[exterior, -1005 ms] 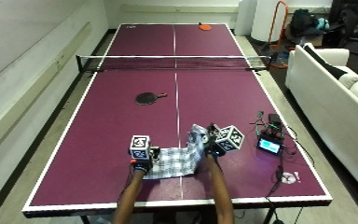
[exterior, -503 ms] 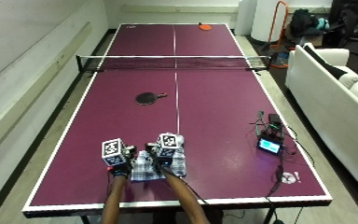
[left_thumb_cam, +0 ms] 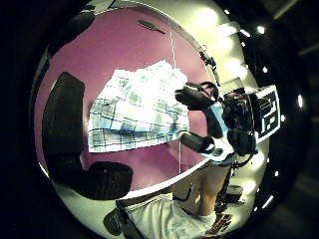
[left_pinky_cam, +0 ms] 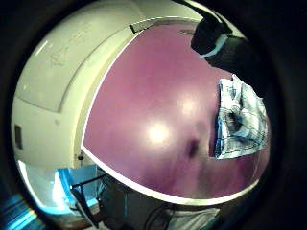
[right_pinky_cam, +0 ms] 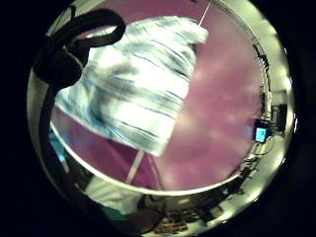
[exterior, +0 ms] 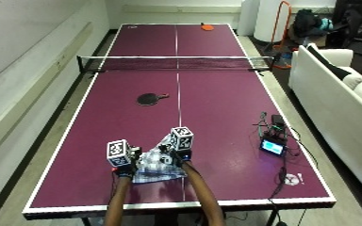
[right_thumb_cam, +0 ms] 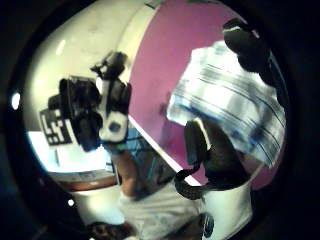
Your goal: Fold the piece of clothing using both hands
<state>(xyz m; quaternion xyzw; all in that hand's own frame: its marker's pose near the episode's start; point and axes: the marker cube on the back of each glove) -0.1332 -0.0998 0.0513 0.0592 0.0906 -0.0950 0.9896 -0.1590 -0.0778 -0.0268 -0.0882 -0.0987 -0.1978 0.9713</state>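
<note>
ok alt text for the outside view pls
A person's two black-gloved hands, left hand and right hand, rest on a blue-and-white checked cloth near the front edge of a purple table-tennis table; a black paddle lies beyond.

One table (exterior: 218, 117) with one net (exterior: 176, 63) across it. One plaid cloth (exterior: 158, 165) near the front edge. Two gloved hands on it: left hand (exterior: 126, 165), right hand (exterior: 178, 155). Two paddles: a black paddle (exterior: 150, 99) and an orange paddle (exterior: 207, 27). One small device (exterior: 273, 146) with a lit screen. One white sofa (exterior: 344, 108)
</note>
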